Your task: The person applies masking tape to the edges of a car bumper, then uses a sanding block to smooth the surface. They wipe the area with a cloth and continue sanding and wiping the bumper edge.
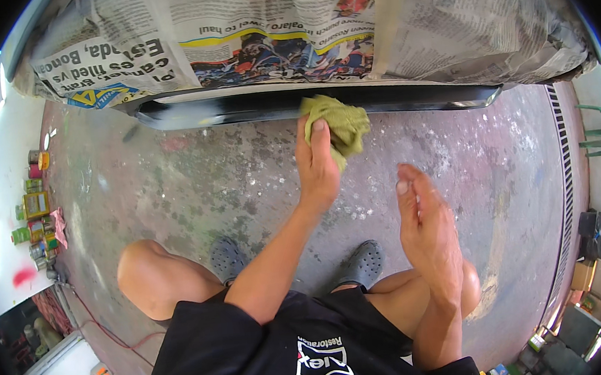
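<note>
A crumpled yellow-green cloth is pinched in my left hand, the thumb lying over it. Its upper edge meets a long, glossy black trim strip that runs across below the newspaper-covered panel. Towards its left end the strip looks pale and hazy. My right hand is raised over the floor, nearer to me and to the right of the cloth. It holds nothing that I can see, and its fingers are stretched out close together, a little blurred.
My feet in grey clogs stand on the stained concrete floor. Several cans line the left wall, with a red hose below. A drain grate runs along the right, near a green chair.
</note>
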Available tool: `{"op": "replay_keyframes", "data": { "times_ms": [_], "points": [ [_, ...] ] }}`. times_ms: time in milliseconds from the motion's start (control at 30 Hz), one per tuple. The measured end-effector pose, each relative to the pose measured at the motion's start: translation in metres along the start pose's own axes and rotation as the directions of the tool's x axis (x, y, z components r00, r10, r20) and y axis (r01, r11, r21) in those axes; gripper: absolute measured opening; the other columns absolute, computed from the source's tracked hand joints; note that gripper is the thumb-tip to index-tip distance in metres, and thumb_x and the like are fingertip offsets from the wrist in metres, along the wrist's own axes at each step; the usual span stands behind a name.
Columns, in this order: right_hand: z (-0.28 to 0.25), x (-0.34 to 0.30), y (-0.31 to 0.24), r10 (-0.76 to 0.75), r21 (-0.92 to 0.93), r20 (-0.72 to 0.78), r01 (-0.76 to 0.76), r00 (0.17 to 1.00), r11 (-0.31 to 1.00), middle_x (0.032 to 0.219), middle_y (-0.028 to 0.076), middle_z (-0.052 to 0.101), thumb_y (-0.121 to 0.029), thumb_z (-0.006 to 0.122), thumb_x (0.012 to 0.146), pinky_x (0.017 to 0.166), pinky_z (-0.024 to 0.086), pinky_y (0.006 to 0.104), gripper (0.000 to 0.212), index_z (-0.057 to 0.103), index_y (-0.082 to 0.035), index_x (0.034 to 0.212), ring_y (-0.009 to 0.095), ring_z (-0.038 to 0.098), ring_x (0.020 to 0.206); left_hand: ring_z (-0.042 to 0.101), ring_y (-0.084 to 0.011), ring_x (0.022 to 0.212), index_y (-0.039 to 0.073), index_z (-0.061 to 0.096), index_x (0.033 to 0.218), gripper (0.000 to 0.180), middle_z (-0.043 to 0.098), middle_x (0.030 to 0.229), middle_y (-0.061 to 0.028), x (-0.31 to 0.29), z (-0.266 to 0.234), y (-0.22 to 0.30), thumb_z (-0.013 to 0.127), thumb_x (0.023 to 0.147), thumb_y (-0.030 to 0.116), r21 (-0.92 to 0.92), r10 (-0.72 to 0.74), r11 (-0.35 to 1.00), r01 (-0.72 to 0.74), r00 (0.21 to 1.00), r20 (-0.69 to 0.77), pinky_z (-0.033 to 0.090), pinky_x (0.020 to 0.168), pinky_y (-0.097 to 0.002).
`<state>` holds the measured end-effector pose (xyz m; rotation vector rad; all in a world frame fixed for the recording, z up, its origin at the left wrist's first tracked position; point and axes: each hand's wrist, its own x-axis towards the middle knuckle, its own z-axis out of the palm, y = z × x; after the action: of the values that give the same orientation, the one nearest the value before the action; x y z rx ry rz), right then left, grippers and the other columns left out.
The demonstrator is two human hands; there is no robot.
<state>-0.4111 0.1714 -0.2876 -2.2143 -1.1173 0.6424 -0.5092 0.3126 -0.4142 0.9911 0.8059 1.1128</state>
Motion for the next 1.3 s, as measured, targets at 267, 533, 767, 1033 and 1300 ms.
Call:
{"op": "replay_keyframes", "data": {
  "times_ms": [267,533,767,1033,1300],
  "points": [
    [0.028,0.018,-0.019,0.219,0.627,0.185,-0.287,0.958,0.724,0.094,-0.003,0.065,-0.041,0.072,0.108,0.069,0.044,0.0229,0.041,0.072,-0.001,0.116,0.005,0.051,0.082,0.063,-0.0224,0.128,0.003,0.055,0.146,0.055,0.064,0.14,-0.0135,-0.041,-0.021,0.068,0.055,0.112,0.046,-0.385,-0.432,0.817,0.428,0.898,0.082,0.05,0.112,-0.039],
    [0.12,0.001,-0.063,-0.12,0.502,0.32,-0.06,0.94,0.863,0.13,0.017,0.069,-0.04,0.071,0.108,0.082,0.057,0.0298,0.05,0.069,0.004,0.131,0.016,0.069,0.097,0.063,-0.028,0.129,0.017,0.054,0.152,0.067,0.061,0.145,-0.0118,-0.063,-0.115,0.033,0.055,0.106,0.065,-0.482,-0.5,0.723,0.494,0.857,0.128,0.053,0.107,-0.0466],
    [0.111,0.003,-0.105,-0.174,0.316,0.222,0.098,0.959,0.944,0.139,0.019,0.068,-0.032,0.073,0.106,0.09,0.058,0.0345,0.05,0.065,0.003,0.141,0.022,0.071,0.109,0.071,-0.0291,0.117,0.001,0.061,0.142,0.051,0.072,0.129,-0.0159,0.019,-0.204,0.066,0.057,0.108,0.039,-0.361,-0.171,0.932,-0.022,0.854,-0.492,0.059,0.1,-0.0494],
    [0.136,-0.006,-0.116,-0.181,0.184,0.325,0.126,0.928,0.975,0.124,0.018,0.075,-0.028,0.078,0.102,0.084,0.058,0.0331,0.049,0.068,0.002,0.139,0.021,0.074,0.104,0.044,-0.0518,0.14,-0.011,0.057,0.141,0.049,0.054,0.144,-0.0327,0.176,-0.304,0.021,0.059,0.101,0.019,0.94,0.741,0.318,0.126,0.585,-0.33,0.03,0.124,-0.0589],
    [0.136,-0.002,-0.112,-0.034,0.12,0.343,-0.008,0.939,0.993,0.126,0.017,0.075,-0.026,0.078,0.101,0.086,0.057,0.0324,0.046,0.069,0.0,0.137,0.021,0.074,0.105,0.043,-0.0546,0.138,-0.014,0.049,0.135,0.043,0.049,0.145,-0.036,0.211,-0.307,0.032,0.052,0.101,0.012,0.752,0.665,0.659,-0.004,0.468,-0.581,0.031,0.121,-0.0604]
  ]
}}
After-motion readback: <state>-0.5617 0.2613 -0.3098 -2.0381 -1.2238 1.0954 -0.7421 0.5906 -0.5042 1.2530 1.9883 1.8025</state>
